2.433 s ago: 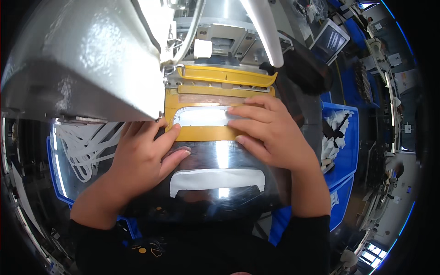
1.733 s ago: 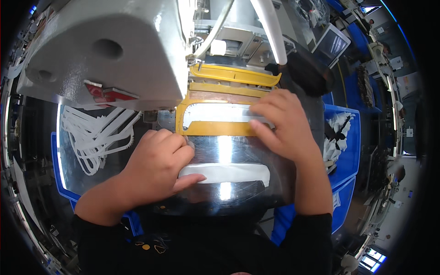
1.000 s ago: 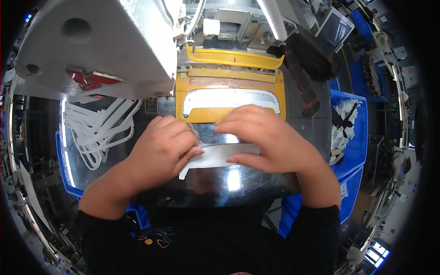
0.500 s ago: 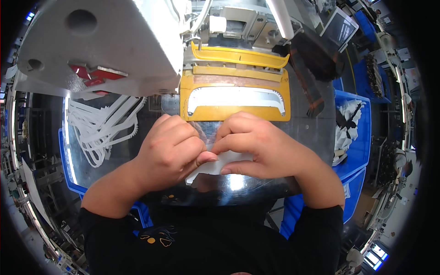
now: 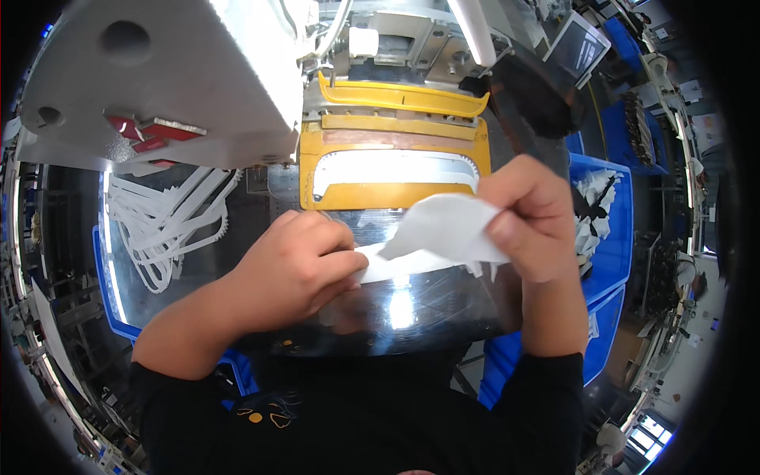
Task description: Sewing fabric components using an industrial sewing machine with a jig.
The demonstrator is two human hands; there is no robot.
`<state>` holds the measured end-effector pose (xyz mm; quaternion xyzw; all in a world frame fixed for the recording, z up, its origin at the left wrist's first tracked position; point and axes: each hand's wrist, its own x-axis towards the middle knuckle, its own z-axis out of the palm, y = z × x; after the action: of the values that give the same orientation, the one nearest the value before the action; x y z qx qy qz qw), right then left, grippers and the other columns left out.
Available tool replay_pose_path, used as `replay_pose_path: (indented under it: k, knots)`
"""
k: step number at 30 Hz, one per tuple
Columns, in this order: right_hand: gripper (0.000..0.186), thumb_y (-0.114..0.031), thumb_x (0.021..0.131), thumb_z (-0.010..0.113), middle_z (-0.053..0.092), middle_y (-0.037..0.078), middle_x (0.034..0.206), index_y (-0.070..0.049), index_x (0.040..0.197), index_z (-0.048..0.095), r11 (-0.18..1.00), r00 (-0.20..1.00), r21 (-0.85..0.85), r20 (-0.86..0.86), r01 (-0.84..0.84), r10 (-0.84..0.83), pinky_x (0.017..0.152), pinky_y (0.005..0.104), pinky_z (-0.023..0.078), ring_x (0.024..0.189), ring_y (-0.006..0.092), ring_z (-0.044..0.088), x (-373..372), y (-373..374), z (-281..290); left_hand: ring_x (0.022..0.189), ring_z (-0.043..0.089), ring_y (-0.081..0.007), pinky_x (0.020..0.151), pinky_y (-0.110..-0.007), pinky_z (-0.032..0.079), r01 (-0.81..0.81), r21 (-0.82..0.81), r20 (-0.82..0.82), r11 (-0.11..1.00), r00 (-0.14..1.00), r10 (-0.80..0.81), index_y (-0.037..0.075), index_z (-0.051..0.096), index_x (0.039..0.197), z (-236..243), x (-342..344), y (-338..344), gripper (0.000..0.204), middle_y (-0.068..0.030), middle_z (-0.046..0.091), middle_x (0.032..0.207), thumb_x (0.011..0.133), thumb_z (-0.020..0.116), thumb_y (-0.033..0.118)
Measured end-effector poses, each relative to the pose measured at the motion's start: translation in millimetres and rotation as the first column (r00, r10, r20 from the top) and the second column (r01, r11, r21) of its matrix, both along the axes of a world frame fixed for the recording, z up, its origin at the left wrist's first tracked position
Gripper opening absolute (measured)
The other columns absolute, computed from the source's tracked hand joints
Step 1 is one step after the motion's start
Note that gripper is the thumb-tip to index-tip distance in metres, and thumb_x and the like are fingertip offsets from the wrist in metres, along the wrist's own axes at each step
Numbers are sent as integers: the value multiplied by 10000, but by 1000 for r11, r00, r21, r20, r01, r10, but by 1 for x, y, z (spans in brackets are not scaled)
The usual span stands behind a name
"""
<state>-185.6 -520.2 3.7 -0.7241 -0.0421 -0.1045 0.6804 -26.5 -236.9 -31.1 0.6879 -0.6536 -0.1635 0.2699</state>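
My left hand (image 5: 305, 257) is closed, its thumb and fingers pinching the left end of a narrow white strip (image 5: 404, 267) above the metal table. My right hand (image 5: 534, 218) pinches a thin white paper-like sheet (image 5: 447, 226), which curls up and back over the strip. The two white layers overlap, and I cannot tell whether they are still joined. Ragged white ends hang below the sheet near the right hand. Just beyond both hands lies a yellow plate (image 5: 396, 198) with a curved opening that shows a white surface (image 5: 388, 168).
A large grey machine body (image 5: 174, 71) overhangs the left. Beneath it lies a pile of white frame-shaped strips (image 5: 170, 222). A raised yellow bar (image 5: 404, 96) stands behind the plate. Blue bins (image 5: 613, 245) at the right hold white and black scraps.
My right hand has moved right and up, away from my left hand, drawing the white sheet with it. The left hand keeps its pinch. More of the white strip now shows between them.
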Motion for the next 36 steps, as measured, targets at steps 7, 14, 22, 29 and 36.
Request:
replay_pose_path:
  k: [7,14,22,29,36]
  knots:
    - [160,-162,1006,796,803,130,967,-21,1045,730,971,989,-185,-22,-148,147,721,358,593,817,230,794,-4,-28,10,1050,685,-298,947,-434,515,-21,-117,-154,993,988,2,77,771,1131,7,0,-5,343,-73,733,1131,912,886,315]
    - [199,-124,958,842,783,76,882,-36,1131,800,826,942,-527,-334,-201,16,715,292,557,763,130,750,25,15,7,789,645,-260,743,-394,517,-312,2,-393,950,873,288,20,743,923,19,3,3,161,-95,693,854,992,780,161]
    - [198,-128,950,839,721,-7,830,23,1070,797,940,802,-298,-513,167,-305,676,242,483,734,56,606,20,-30,-10,692,641,-286,662,-419,510,-639,25,-364,768,710,603,2,726,907,-11,13,-8,154,-127,681,798,1002,749,121]
    - [193,-140,939,851,729,13,846,25,1024,800,897,814,-386,-436,217,-384,675,257,492,736,66,610,25,-36,-31,553,577,-80,550,-277,451,-666,34,-202,745,726,658,-34,759,924,-17,16,-15,206,-18,642,622,1054,724,121]
    - [193,-138,928,852,732,21,836,29,1009,798,899,793,-373,-465,228,-394,682,261,502,740,74,617,23,-37,-30,821,692,-294,773,-421,567,-482,-183,137,857,851,508,31,801,1081,-13,20,-6,209,-87,709,883,924,840,163]
